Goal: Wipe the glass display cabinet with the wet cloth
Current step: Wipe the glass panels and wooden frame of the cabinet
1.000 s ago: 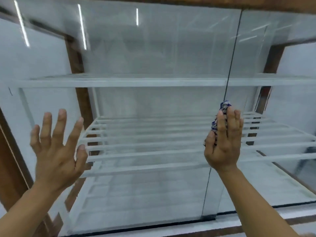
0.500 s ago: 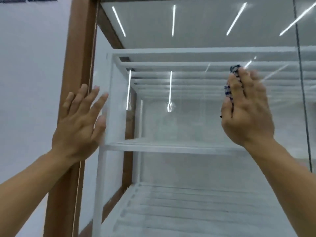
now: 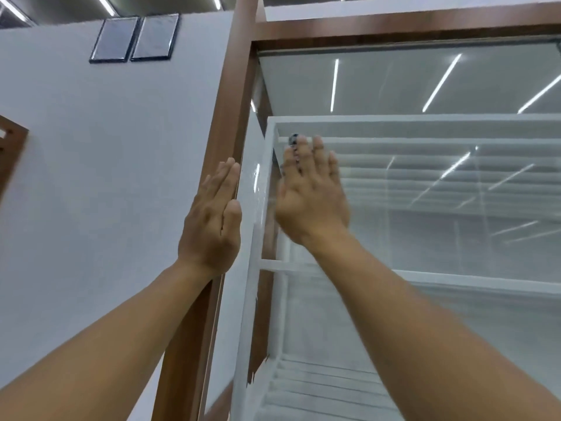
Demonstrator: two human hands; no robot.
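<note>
Cloth under right hand, left hand flat on frame edge

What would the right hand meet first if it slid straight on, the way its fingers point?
Probably the wooden top frame: the right hand presses the cloth flat on the glass, fingers up, and only bare glass lies between. Depth is unclear.
</note>
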